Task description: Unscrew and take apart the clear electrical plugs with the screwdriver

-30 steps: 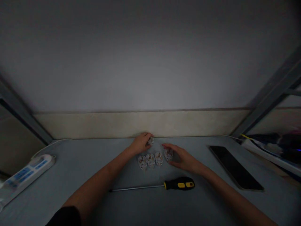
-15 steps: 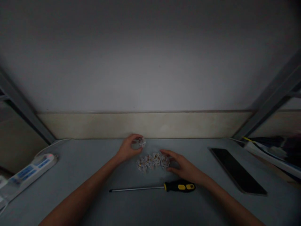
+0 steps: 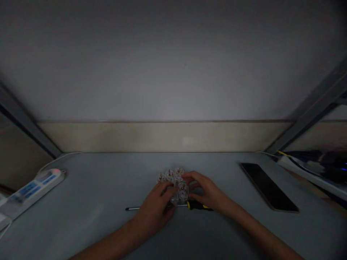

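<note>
Screwdriver (image 3: pixel 195 205) is lying crosswise, its shaft running beneath the left hand (image 3: pixel 154 204), whose fingers are bending over the front clear pieces; whether they are pinching one, the view is not letting anyone tell. The right hand (image 3: pixel 207 191) is curving loosely, thumb and forefinger spread, around the right side of a clear piece (image 3: pixel 183 192), and a firm hold is not showing. The step in hand is seemingly arranging these pieces by fingertip; the next move is probably calling for a light touch, sparing the close neighbours a knock. Well to the left a white power strip (image 3: pixel 40 187) is resting, and well to the right a dark phone (image 3: pixel 268 187) is lying flat. Behind the fingers, three more clear pieces (image 3: pixel 170 175) are sitting close together, while pale skirting (image 3: pixel 173 137) is edging the wall (image 3: pixel 173 65) beyond
</note>
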